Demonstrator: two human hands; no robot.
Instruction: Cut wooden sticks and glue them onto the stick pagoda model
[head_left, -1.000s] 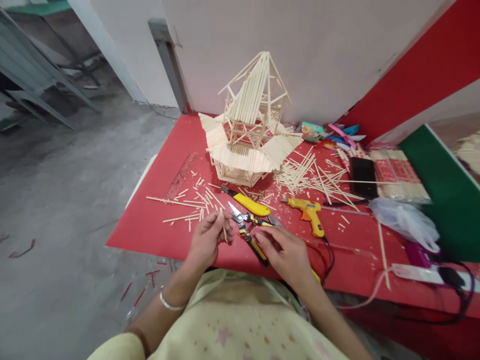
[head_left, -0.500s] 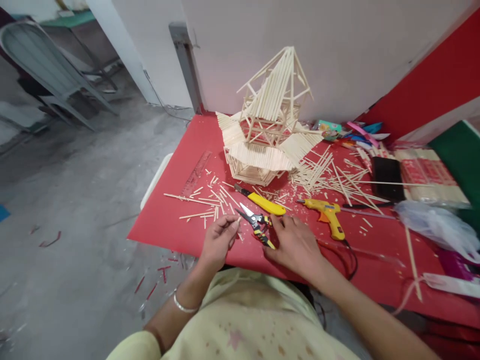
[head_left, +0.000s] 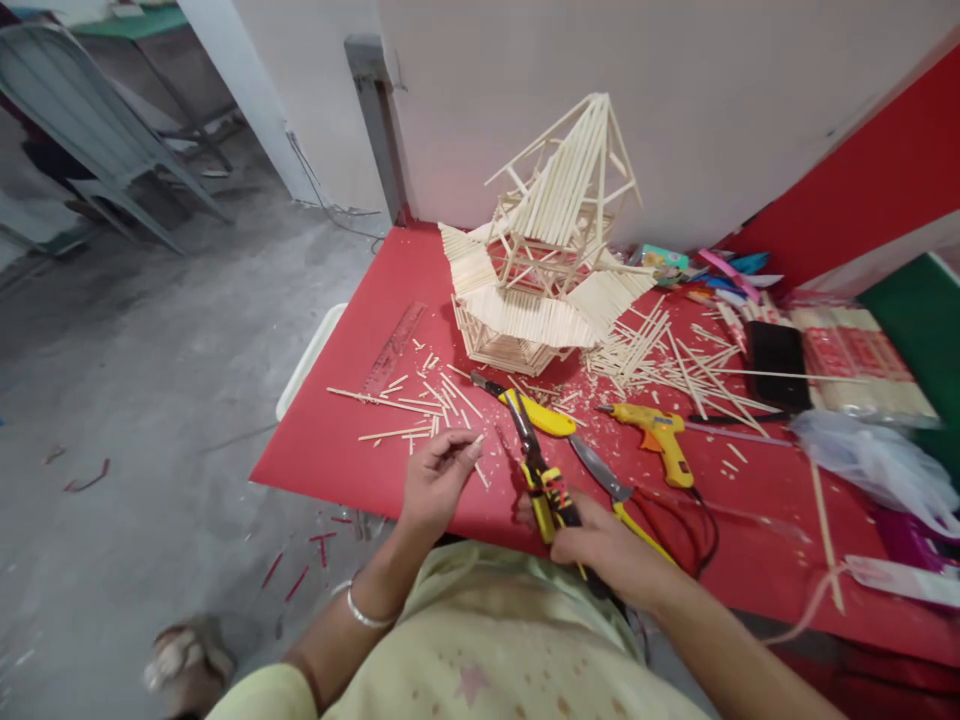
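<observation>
My left hand (head_left: 441, 480) is closed in a pinch on a short piece of wooden stick (head_left: 478, 440), only its tip showing. My right hand (head_left: 611, 550) is wrapped round the yellow-and-black handles of a pair of cutting shears (head_left: 551, 485), raised with the blades pointing away from me. Just beyond the shears lies a yellow utility knife (head_left: 544, 415). A grey-bladed tool with a yellow handle (head_left: 600, 468) rests beside my right hand, which partly hides it. Farther back stands a model tower of wooden sticks (head_left: 532, 315).
A yellow glue gun (head_left: 660, 440) lies right of the knife, near a heap of loose sticks (head_left: 637, 345). A clear ruler (head_left: 394, 345) and cut stick bits lie left. A black phone (head_left: 778, 362), packed sticks (head_left: 862, 360) and a plastic bag (head_left: 874, 450) are at the right.
My right hand has picked up the shears from the table and drawn them toward me, turning them. My left hand stays nearly in place. A foot now shows at lower left.
</observation>
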